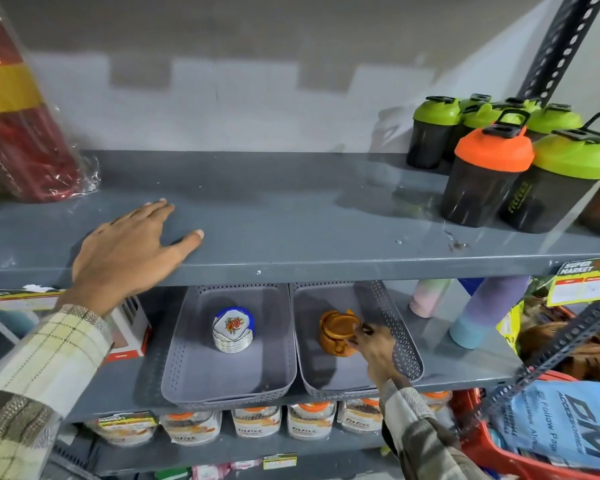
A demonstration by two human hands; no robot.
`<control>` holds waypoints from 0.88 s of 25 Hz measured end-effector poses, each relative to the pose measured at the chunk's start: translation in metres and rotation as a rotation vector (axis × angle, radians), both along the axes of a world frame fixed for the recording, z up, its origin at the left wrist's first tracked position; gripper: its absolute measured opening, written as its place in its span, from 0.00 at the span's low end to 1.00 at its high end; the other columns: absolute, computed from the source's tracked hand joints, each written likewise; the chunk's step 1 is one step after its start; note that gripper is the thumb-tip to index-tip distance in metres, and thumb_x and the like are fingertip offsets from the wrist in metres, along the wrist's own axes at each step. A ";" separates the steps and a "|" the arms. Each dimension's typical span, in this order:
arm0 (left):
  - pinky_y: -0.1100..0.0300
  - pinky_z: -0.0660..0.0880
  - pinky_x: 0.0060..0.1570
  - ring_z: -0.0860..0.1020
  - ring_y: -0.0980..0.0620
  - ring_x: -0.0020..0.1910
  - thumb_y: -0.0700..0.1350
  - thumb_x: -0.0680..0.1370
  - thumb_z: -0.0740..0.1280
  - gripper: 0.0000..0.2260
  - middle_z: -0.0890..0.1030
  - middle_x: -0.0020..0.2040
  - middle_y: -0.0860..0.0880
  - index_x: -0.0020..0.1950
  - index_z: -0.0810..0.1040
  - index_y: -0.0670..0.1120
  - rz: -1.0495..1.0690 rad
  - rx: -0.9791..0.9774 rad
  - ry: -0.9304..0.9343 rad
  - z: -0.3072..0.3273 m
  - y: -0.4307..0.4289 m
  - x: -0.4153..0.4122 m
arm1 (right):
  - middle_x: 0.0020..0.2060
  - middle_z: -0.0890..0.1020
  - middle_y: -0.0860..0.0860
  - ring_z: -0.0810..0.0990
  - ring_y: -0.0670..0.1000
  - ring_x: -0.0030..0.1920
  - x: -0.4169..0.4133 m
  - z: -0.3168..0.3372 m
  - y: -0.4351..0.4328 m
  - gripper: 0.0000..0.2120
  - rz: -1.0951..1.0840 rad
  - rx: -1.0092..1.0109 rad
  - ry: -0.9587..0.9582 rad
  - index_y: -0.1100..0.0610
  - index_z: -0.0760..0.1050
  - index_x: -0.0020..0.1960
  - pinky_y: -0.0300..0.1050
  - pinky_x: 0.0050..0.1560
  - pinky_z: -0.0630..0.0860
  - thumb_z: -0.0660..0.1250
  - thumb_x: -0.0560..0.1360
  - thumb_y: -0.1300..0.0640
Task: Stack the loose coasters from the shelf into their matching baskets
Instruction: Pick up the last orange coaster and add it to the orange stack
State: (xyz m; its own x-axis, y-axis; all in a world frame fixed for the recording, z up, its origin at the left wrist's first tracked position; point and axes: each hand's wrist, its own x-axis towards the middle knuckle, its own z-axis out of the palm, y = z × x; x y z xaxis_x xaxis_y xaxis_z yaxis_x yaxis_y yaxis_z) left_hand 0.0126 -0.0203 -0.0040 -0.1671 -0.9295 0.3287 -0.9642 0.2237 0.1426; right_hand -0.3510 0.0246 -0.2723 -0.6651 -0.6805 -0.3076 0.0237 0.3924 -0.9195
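Two grey perforated baskets stand side by side on the middle shelf. The left basket [187,362] holds a stack of white coasters [232,329] with a floral print and blue edge. The right basket [400,337] holds a stack of orange-brown coasters [335,332]. My right hand [374,351] reaches into the right basket, its fingertips touching the right edge of the orange-brown stack. My left hand [132,247] rests flat with fingers spread on the grey upper shelf [291,220], holding nothing.
Shaker bottles [492,174] with green and orange lids crowd the upper shelf's right end. A wrapped red and yellow item [18,119] stands at its left. Pastel bottles [482,313] stand right of the baskets, a boxed item [132,330] left. Jars [257,424] line the lower shelf.
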 end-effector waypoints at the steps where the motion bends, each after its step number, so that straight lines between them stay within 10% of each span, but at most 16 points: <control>1: 0.46 0.61 0.71 0.60 0.53 0.76 0.73 0.72 0.48 0.39 0.59 0.79 0.57 0.78 0.62 0.53 0.005 0.003 0.001 0.000 0.000 0.000 | 0.46 0.84 0.64 0.85 0.57 0.33 0.001 -0.002 0.000 0.14 0.001 -0.003 0.028 0.74 0.79 0.58 0.39 0.28 0.84 0.72 0.79 0.63; 6: 0.45 0.62 0.70 0.61 0.52 0.76 0.74 0.72 0.48 0.40 0.60 0.79 0.57 0.78 0.61 0.53 0.011 0.008 -0.008 0.001 0.000 -0.001 | 0.46 0.84 0.64 0.88 0.69 0.43 0.004 -0.009 0.004 0.13 0.048 -0.010 0.150 0.73 0.79 0.58 0.64 0.47 0.85 0.73 0.78 0.65; 14: 0.45 0.62 0.70 0.62 0.50 0.76 0.72 0.74 0.51 0.36 0.60 0.79 0.57 0.77 0.62 0.53 0.024 0.018 0.000 0.002 0.001 -0.001 | 0.35 0.84 0.59 0.81 0.48 0.22 0.004 -0.009 0.004 0.12 0.000 -0.015 0.174 0.68 0.77 0.58 0.37 0.21 0.80 0.73 0.78 0.63; 18: 0.44 0.63 0.69 0.63 0.50 0.76 0.72 0.75 0.52 0.36 0.60 0.78 0.57 0.77 0.62 0.54 0.033 0.015 0.001 0.002 0.002 -0.002 | 0.49 0.86 0.63 0.88 0.62 0.42 0.005 -0.004 0.006 0.16 0.019 0.029 0.331 0.63 0.78 0.60 0.57 0.45 0.86 0.75 0.76 0.56; 22: 0.43 0.64 0.68 0.63 0.50 0.75 0.72 0.74 0.51 0.36 0.60 0.78 0.57 0.77 0.62 0.54 0.036 0.007 -0.004 0.002 0.002 -0.003 | 0.55 0.85 0.58 0.84 0.61 0.57 0.006 0.006 0.005 0.19 0.197 0.079 0.596 0.57 0.79 0.61 0.52 0.55 0.81 0.75 0.75 0.48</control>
